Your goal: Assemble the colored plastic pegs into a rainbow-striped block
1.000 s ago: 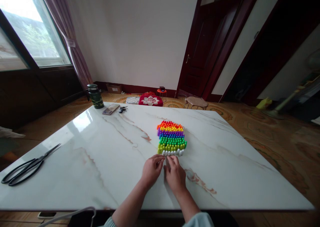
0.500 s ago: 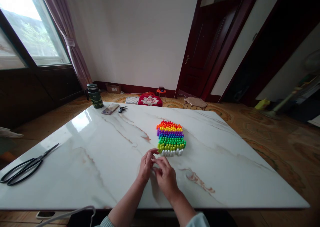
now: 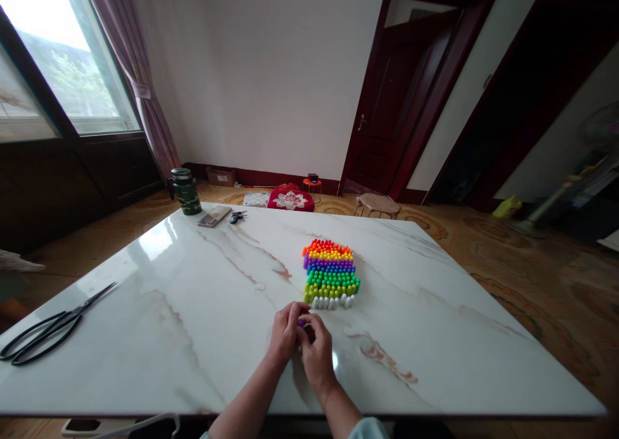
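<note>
My left hand (image 3: 285,328) and my right hand (image 3: 316,345) meet just in front of rows of small, round-topped coloured pieces. Between their closed fingertips shows a bit of a small purple piece (image 3: 301,323), mostly covered by the fingers. The nearest row is of white pieces (image 3: 333,303), just beyond my fingers. Behind it stand olive-green pieces (image 3: 329,291), then green pieces (image 3: 333,278), blue, purple, yellow pieces (image 3: 331,256), orange and red pieces (image 3: 322,243). They stand close together in a block.
Large black-handled scissors (image 3: 58,326) lie at the left of the marble-patterned table (image 3: 435,336). Toward the far left corner are a camouflage flask (image 3: 186,193), a phone (image 3: 214,216) and keys (image 3: 236,217). A round stool (image 3: 377,204) stands beyond the far edge.
My hands have drawn closer together, and the purple piece now shows between the fingertips. The whole view has tilted slightly, so the table sits a little lower.
</note>
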The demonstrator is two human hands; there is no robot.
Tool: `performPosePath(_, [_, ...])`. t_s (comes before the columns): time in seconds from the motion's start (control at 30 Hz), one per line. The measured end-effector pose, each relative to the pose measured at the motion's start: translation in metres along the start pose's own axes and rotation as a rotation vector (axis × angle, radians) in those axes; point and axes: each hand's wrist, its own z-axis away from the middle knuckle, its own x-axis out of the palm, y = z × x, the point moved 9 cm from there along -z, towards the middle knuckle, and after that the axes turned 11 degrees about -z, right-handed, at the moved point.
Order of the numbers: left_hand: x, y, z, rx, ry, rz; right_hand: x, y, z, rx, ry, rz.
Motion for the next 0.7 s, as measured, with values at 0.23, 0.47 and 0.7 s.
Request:
performPosePath(0.23, [-0.006, -0.019, -0.002, -0.097, 0.158, 0.077, -0.068, -0.002, -0.031, 0.157, 0.327, -0.353])
performPosePath(0.47, [-0.001, -0.025, -0.004, -0.118, 0.124, 0.077, -0.155, -0.005, -0.097, 0.065, 0.476, -0.126])
performPosePath(0.7, [0.002, -0.023, -0.005, -0.116, 0.105, 0.005, -0.194, 0.002, -0.175, -0.018, 0.372, 0.559])
